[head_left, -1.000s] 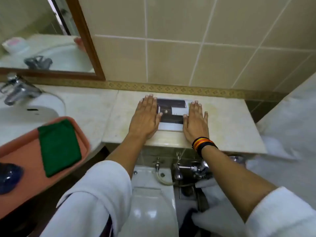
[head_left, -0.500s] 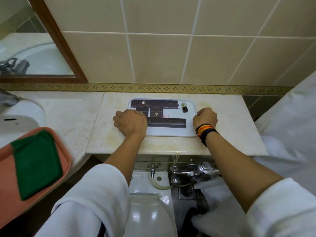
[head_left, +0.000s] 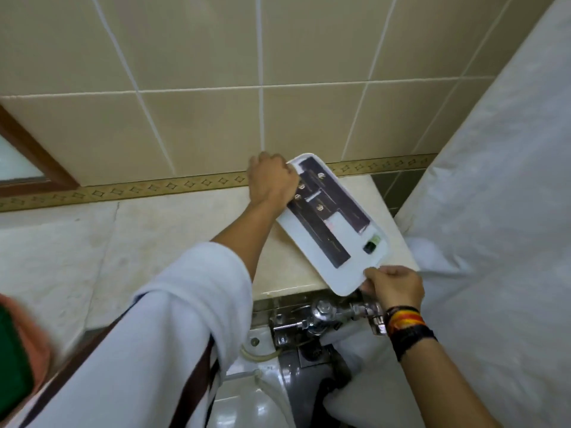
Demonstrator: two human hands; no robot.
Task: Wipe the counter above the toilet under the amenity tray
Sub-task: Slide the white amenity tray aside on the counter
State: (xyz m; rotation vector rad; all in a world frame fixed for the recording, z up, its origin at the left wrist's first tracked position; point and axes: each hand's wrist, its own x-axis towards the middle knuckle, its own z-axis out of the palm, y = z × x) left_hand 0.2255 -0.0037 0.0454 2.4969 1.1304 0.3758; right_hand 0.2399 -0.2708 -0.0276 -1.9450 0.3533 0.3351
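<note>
The white amenity tray (head_left: 312, 257), carrying dark boxes and a small bottle, is turned diagonally and held over the right part of the beige marble counter (head_left: 173, 230) above the toilet. My left hand (head_left: 272, 179) grips the tray's far end near the wall. My right hand (head_left: 394, 287) grips its near end, which overhangs the counter's front edge. Whether the tray touches the counter I cannot tell. A green cloth (head_left: 12, 359) lies on an orange tray (head_left: 34, 338) at the far left edge.
The tiled wall (head_left: 216, 118) rises directly behind the counter. A white curtain (head_left: 494, 211) hangs close on the right. Below the counter sit the chrome flush valve (head_left: 321, 316) and the white toilet (head_left: 247, 406). A wood-framed mirror (head_left: 34, 159) is at the left.
Both hands closed on the tray's ends and swung it from lying straight to a diagonal, moved right. The view has shifted right; the sink has left the frame.
</note>
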